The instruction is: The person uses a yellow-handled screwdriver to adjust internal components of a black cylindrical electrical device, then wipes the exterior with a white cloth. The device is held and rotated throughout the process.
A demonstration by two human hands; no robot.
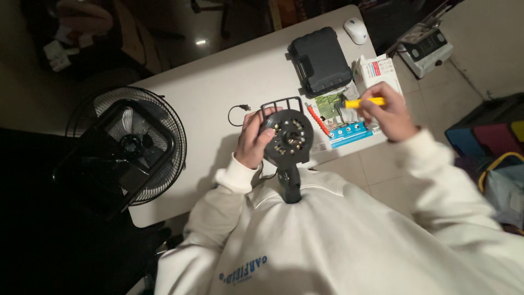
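Observation:
My left hand [254, 140] grips the side of a round black fan motor unit [287, 136] with exposed windings and a wire frame at its top, held upright over the table's near edge. Its black stem [290, 183] points down toward my chest. A thin black cord with a plug [238, 110] runs from it onto the table. My right hand [388, 113] is raised to the right, closed on a yellow-handled screwdriver [363, 102] above an open tool kit tray [345, 133]. A red-handled screwdriver [317, 119] lies beside the motor.
The white table [218, 82] carries a black hard case [319, 60], a white box [377, 71] and a white computer mouse [356, 30]. A black floor fan with a wire grille [128, 147] sits at the table's left end. A grey device [426, 49] and coloured bags [491, 158] stand on the floor at right.

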